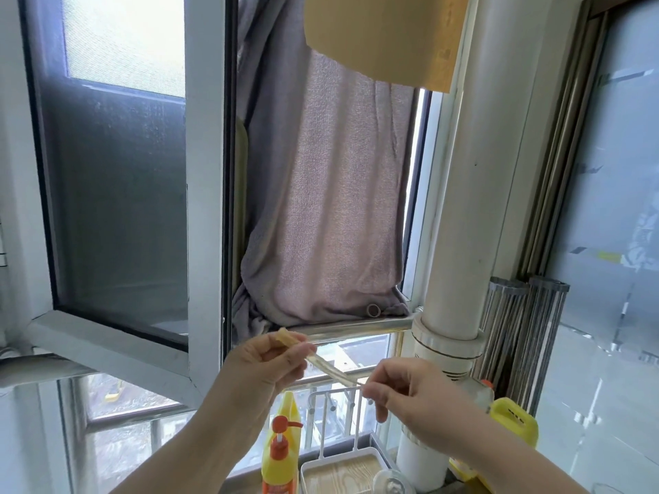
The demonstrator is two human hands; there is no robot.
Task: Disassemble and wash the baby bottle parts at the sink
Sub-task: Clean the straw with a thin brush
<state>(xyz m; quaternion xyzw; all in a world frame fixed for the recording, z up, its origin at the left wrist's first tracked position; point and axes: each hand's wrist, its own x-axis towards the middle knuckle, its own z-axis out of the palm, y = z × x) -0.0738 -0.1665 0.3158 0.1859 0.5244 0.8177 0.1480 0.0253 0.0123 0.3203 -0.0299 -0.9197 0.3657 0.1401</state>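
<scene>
- Head view: my right hand (410,397) is raised, fingertips pinching the lower end of a clear straw tube (330,369).
- My left hand (264,365), higher, pinches its yellowish upper end before the window rail (356,328).

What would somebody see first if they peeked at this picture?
Probably the two hands at bottom centre: the left hand and right hand pinch opposite ends of a thin clear straw, held up before the window. Behind them a big pinkish towel hangs in the open window. Below stands a yellow pump bottle.
</scene>
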